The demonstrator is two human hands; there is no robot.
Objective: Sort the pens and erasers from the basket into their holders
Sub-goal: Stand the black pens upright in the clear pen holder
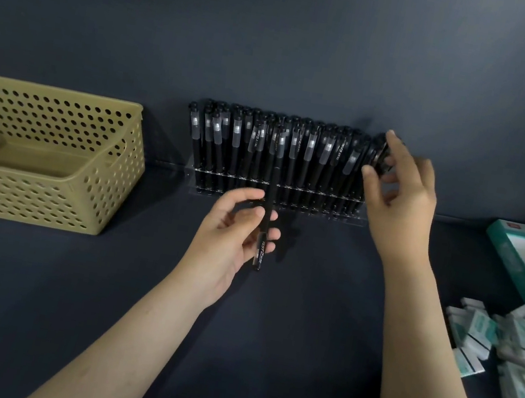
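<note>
The left hand [235, 229] grips a black pen [272, 183] upright, just in front of the rack [321, 214]. The right hand [401, 194] curls thumb and fingers round the end pens [379, 154] at the rack's right. The basket [81, 196] stands well left, and erasers [523, 353] lie loose far right.

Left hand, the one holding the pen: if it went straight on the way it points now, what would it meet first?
Probably the clear pen holder packed with black pens. The left hand pinches the held pen, which is aimed up at the holder's front row. Depth is unclear from this single view.
</note>
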